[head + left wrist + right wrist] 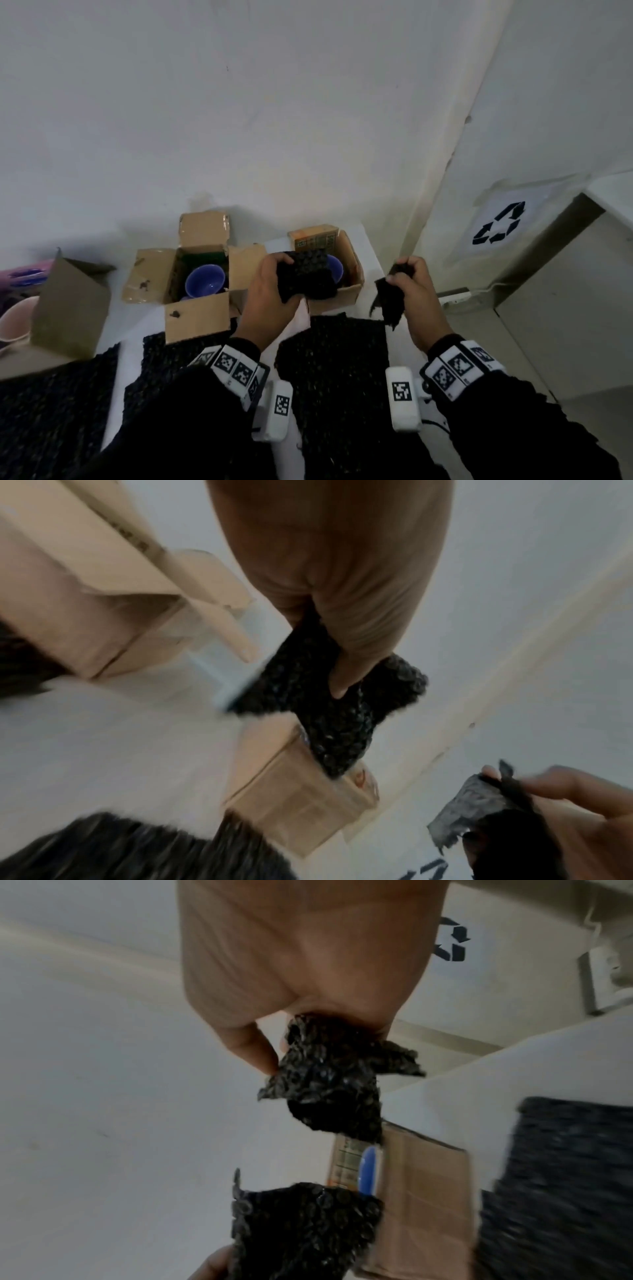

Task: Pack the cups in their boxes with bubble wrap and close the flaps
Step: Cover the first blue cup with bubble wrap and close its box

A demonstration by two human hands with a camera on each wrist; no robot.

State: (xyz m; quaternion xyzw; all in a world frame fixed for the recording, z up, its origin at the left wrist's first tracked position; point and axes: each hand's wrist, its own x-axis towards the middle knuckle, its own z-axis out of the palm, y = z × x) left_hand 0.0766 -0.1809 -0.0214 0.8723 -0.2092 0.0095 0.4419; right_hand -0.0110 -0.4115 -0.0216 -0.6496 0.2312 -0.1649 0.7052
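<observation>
The left hand [270,298] has its fingers and thumb curled tight round a piece of black bubble wrap [306,277], which juts out past the fingertips and hangs over the open top of the right-hand box [346,291], covering part of the blue cup [335,267] inside that box. The right hand [416,294], to the right of that box and clear of it, pinches a smaller scrap of bubble wrap [388,305] that dangles below its fingers. Left of that box stands a second open box [197,318] with another blue cup [205,282] in it, and black sheets of bubble wrap [335,363] lie on the white table [132,339] in front of it.
</observation>
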